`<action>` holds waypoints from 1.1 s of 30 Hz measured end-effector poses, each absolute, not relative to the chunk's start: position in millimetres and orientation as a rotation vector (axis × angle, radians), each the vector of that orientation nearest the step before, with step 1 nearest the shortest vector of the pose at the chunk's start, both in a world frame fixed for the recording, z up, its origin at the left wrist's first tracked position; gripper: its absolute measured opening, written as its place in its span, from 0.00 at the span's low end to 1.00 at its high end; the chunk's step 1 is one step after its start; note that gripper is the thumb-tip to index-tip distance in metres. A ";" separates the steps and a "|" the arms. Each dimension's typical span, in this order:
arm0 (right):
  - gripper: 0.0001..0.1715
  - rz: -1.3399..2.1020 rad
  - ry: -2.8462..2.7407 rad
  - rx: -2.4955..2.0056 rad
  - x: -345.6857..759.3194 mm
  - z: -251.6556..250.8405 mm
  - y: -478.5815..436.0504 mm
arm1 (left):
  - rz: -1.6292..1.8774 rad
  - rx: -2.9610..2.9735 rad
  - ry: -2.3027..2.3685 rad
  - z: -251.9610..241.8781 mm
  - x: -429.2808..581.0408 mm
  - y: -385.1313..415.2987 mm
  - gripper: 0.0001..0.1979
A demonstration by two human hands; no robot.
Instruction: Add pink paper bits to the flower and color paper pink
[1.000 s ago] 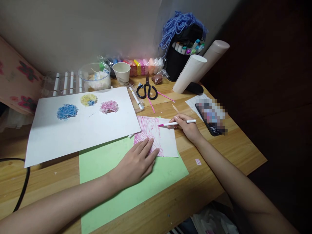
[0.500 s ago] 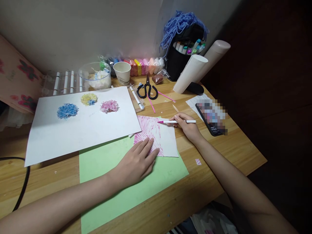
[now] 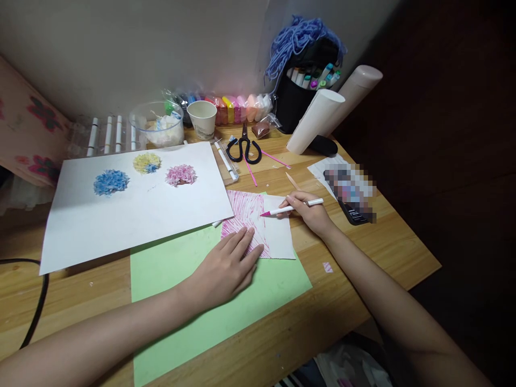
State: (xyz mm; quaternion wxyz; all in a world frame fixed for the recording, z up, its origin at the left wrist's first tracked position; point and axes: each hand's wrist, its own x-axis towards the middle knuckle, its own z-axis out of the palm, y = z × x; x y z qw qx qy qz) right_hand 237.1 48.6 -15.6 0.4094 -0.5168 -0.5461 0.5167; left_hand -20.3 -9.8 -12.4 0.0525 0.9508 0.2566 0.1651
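My left hand (image 3: pixel 229 266) lies flat with its fingers spread, the fingertips on the lower left part of a small white paper (image 3: pixel 279 231). Pink strokes cover the paper's left part; its right part is white. A white marker (image 3: pixel 294 207) with a pink tip is gripped in my right hand (image 3: pixel 308 212), its tip at the edge of the pink area. Under the small paper is a green sheet (image 3: pixel 181 322). To the left lies a large white sheet (image 3: pixel 121 226) bearing blue (image 3: pixel 112 183), yellow (image 3: pixel 145 163) and pink (image 3: pixel 181 175) crumpled paper clusters.
Black-handled scissors (image 3: pixel 244 150), a paper cup (image 3: pixel 202 119) and a clear bowl (image 3: pixel 157 129) stand or lie behind the papers. At the back right are a black marker holder (image 3: pixel 294 102) and a white roll (image 3: pixel 316 122). A phone (image 3: pixel 355 214) lies right of my right hand.
The marker's tip has moved down along the edge of the pink strokes, and the marker is now more tilted. My left hand has stayed in place.
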 end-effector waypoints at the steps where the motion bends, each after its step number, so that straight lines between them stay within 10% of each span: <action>1: 0.19 1.294 -1.370 -1.301 237.2 -15.8 48.4 | 0.501 2.886 0.782 -12.8 -20.4 -10.0 0.19; 33: 0.17 1.129 -1.752 -1.235 237.6 -12.7 46.4 | 0.496 2.889 0.780 -12.9 -19.2 -9.4 0.19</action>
